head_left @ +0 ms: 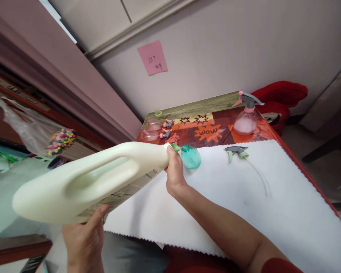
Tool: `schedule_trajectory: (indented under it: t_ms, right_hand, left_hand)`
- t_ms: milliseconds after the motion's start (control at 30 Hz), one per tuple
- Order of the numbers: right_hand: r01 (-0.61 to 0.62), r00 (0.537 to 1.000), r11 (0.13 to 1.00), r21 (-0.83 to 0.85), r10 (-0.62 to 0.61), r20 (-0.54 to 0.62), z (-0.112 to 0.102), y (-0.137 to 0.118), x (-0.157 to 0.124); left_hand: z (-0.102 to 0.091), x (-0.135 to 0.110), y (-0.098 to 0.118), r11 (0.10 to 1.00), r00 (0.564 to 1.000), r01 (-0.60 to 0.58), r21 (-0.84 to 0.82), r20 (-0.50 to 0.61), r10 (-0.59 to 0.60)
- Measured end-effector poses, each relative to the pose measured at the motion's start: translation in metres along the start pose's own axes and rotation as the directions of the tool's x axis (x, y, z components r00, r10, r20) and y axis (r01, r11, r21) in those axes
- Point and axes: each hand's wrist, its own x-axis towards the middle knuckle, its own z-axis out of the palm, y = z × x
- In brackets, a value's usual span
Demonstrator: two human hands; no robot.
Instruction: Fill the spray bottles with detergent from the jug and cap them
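Fingers of the right hand clamped round its neck, left hand clasping it below, smooth cream jug tipped towards a green bottle on white cloth, pale wall behind.

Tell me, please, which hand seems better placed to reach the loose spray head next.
Probably the right hand: it holds the jug near its mouth, closer to the spray head; the left hand supports the jug's underside farther away.
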Motion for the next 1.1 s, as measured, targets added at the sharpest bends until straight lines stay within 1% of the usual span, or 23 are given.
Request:
schedule_trajectory:
  t_ms: [367, 600, 967, 1100]
  right_hand:
    - [-0.007, 1.000, 1.000, -0.006, 0.007, 0.000, 0.000, -0.001, -0.001]
    - [-0.009, 1.000, 1.000, -0.013, 0.009, 0.000, 0.000, -0.002, -0.001]
    - [0.001, 1.000, 1.000, -0.024, -0.001, 0.013, 0.000, -0.001, 0.001]
    - [-0.011, 1.000, 1.000, -0.007, 0.011, 0.016, 0.000, -0.002, 0.000]
  left_hand:
    - [-0.004, 0.002, -0.006, 0.999, 0.999, 0.000, -0.044, -0.032, -0.001]
    - [-0.003, 0.004, -0.009, 0.995, 1.000, -0.016, -0.099, -0.010, 0.015]
    - [-0.006, 0.005, -0.012, 0.995, 0.999, -0.043, -0.091, -0.017, 0.042]
    - [-0.008, 0.005, -0.013, 0.993, 0.999, -0.040, -0.113, 0.014, 0.042]
